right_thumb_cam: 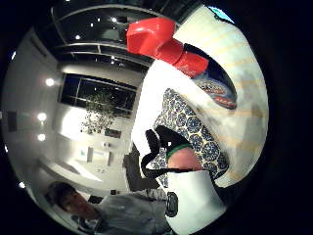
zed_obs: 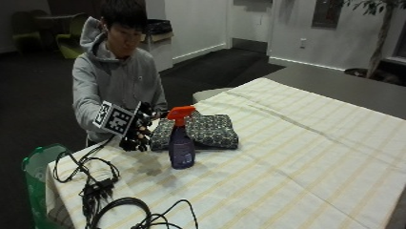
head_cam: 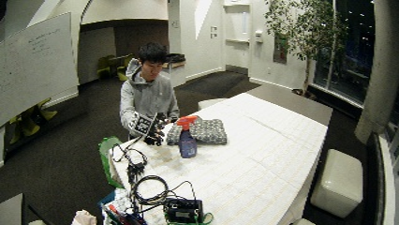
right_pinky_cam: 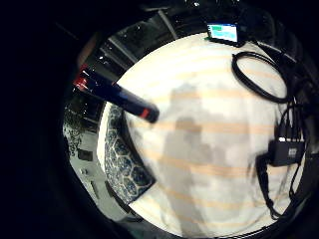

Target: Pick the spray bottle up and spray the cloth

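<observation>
Reach phase, bottle not yet held. Spray bottle [zed_obs: 181,141] stands upright, centre-left of the outside view, just in front of the folded cloth [zed_obs: 202,130]. Right hand [zed_obs: 138,130] hovers left of it, fingers loosely curled, holding nothing. Next: close around the neck. Table edge [zed_obs: 54,168] and cables [zed_obs: 95,186] lower left; open tablecloth to the right.

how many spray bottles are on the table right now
1. The spray bottle with the red trigger head stands upright on the striped tablecloth, just in front of the folded patterned cloth and beside the gloved right hand, which is not touching it. None other shows.
</observation>
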`<act>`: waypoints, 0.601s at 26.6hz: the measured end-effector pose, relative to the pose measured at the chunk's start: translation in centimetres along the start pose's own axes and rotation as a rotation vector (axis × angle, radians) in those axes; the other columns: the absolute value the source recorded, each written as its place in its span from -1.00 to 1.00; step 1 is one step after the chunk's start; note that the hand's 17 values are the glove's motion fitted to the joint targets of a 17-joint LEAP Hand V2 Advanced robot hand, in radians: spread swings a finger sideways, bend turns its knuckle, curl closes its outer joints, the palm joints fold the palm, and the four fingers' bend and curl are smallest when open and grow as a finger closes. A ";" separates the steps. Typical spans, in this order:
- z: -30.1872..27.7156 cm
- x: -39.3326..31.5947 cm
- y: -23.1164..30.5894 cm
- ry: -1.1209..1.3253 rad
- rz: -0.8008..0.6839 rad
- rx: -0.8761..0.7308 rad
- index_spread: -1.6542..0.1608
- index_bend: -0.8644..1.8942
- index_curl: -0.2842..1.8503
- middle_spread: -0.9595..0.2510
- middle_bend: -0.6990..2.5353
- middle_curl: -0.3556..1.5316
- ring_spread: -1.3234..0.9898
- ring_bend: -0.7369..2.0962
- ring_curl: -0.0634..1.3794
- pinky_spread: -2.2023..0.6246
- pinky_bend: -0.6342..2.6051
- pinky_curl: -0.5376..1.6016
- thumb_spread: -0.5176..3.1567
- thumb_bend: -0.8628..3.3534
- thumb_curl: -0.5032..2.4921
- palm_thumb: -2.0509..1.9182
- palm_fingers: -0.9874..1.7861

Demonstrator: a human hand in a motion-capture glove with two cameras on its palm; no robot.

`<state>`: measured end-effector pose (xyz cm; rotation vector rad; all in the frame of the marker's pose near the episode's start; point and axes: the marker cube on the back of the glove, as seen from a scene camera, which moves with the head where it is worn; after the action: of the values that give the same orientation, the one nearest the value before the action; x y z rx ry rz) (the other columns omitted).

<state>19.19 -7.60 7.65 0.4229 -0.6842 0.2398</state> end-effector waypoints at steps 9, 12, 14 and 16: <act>2.2 0.3 -2.0 -0.133 0.048 -0.015 0.43 -0.32 -0.65 0.65 -0.45 -0.30 0.26 -0.27 -0.55 0.75 -0.22 -0.17 -0.23 -0.61 -0.47 0.33 -0.37; 2.8 0.2 -2.3 -0.197 0.046 -0.030 0.43 -0.32 -0.66 0.64 -0.45 -0.30 0.26 -0.26 -0.54 0.75 -0.22 -0.17 -0.23 -0.61 -0.47 0.33 -0.37; 3.2 0.1 -2.5 -0.254 0.047 -0.041 0.43 -0.32 -0.66 0.63 -0.45 -0.30 0.25 -0.26 -0.54 0.75 -0.22 -0.17 -0.24 -0.61 -0.47 0.33 -0.36; 3.6 0.1 -2.9 -0.283 0.053 -0.046 0.43 -0.33 -0.66 0.61 -0.44 -0.29 0.25 -0.25 -0.54 0.75 -0.22 -0.17 -0.24 -0.61 -0.46 0.33 -0.35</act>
<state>18.29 -11.76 9.38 0.3992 -0.9779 0.2159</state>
